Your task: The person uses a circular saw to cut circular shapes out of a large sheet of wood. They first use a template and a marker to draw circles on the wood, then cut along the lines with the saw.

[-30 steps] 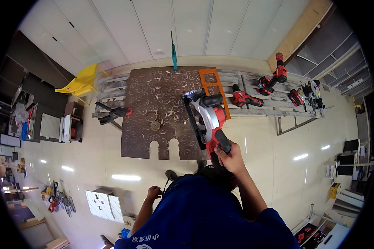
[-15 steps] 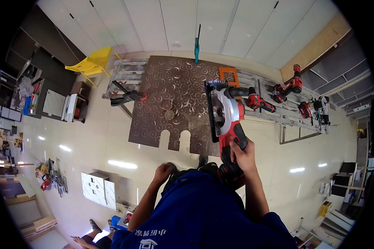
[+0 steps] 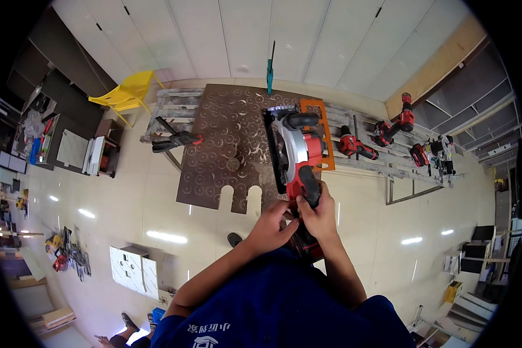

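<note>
A red and black circular saw (image 3: pixel 297 145) is held up over the near right part of a dark brown board (image 3: pixel 211 145). My right hand (image 3: pixel 318 213) is closed round its rear handle. Against the saw's rear end, beside the right hand, my left hand (image 3: pixel 269 228) has its fingers bent in; some fingertips are hidden there. The board is covered in round ring marks, with two rounded notches in its near edge. On it lies a small round disc (image 3: pixel 233 164). An orange frame-shaped template (image 3: pixel 325 124) lies beside the saw at the board's right.
Red and black drills (image 3: pixel 356 146) and a trim router (image 3: pixel 443 153) rest on the slatted bench (image 3: pixel 383 159) at right. Black clamps (image 3: pixel 177 141) lie at left, and a teal clamp (image 3: pixel 269 78) stands at the far edge. A yellow chair (image 3: pixel 124 95) is behind. Another person's foot (image 3: pixel 127 320) shows lower left.
My left hand has come from beside my body up to the saw's rear end. The saw has shifted slightly left, still in my right hand. The whole view has moved a little.
</note>
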Demonstrator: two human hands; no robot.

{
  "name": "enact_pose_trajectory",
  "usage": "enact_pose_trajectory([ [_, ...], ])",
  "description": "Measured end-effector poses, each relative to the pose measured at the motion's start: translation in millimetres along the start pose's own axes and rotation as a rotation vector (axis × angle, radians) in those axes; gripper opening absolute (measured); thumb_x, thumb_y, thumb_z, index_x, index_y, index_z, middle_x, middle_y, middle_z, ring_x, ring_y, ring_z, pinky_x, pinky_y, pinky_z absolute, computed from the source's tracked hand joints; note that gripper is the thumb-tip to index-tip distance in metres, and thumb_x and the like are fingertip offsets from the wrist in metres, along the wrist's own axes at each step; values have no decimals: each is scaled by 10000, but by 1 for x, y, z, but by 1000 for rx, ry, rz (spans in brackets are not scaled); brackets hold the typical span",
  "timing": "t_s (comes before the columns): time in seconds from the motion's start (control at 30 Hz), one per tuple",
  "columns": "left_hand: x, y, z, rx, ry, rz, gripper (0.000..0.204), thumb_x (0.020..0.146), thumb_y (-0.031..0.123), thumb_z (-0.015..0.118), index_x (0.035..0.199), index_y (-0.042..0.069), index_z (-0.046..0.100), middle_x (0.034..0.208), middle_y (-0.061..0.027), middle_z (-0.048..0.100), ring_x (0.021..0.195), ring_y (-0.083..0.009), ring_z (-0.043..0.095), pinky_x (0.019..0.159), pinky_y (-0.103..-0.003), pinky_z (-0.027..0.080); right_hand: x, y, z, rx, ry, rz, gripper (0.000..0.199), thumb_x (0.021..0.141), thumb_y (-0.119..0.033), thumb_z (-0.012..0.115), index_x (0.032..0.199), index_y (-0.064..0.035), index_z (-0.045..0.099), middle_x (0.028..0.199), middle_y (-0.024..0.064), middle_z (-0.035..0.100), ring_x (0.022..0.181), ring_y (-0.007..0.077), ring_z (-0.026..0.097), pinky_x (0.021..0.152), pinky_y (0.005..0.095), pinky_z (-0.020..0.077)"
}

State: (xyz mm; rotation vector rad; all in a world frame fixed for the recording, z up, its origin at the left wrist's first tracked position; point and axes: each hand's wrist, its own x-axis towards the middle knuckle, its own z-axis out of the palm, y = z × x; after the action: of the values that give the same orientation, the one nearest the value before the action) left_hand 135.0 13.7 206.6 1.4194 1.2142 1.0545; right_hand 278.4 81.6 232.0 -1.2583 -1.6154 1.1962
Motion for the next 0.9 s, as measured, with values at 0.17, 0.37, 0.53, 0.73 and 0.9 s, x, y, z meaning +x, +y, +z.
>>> enact_pose_trajectory([
  [0.17,5,1,6,-437,-34,-178,454,924,14,543,1358,7,410,1074,-92,613,859,-124,644,709,-254,521,-8,3,-4,302,-128,249,290,818,-33,653,1086,45,574,700,69,602,614,164,610,560,322,494],
  [0.37,0,6,-6,-441,-119,-88,309,962,-1,502,1271,-21,489,1069,-80,635,901,-121,632,790,-284,528,-5,21,-25,831,-429,405,295,728,-13,642,1002,-29,534,709,93,573,554,189,565,557,305,446],
  [0.53,-17,2,-11,-471,-45,-139,279,973,12,503,1250,-18,512,1078,-89,643,903,-117,625,803,-280,524,4,4,-47,1027,-702,538,327,735,-24,631,997,-77,443,729,99,522,545,198,541,543,314,431],
  [0.73,-36,-24,-15,-438,-68,-216,277,974,8,494,1249,6,524,1081,-97,650,890,-121,625,792,-275,521,-13,-6,-64,988,-617,564,296,850,-209,652,1013,-72,445,663,44,424,484,152,430,480,286,357],
  [0.9,-49,-35,-14,-490,-41,-203,279,964,5,493,1241,16,527,1076,-92,653,875,-124,630,769,-267,520,-21,-7,-56,1206,-556,580,663,924,-696,351,1097,-65,459,655,29,430,459,142,404,476,292,348],
])
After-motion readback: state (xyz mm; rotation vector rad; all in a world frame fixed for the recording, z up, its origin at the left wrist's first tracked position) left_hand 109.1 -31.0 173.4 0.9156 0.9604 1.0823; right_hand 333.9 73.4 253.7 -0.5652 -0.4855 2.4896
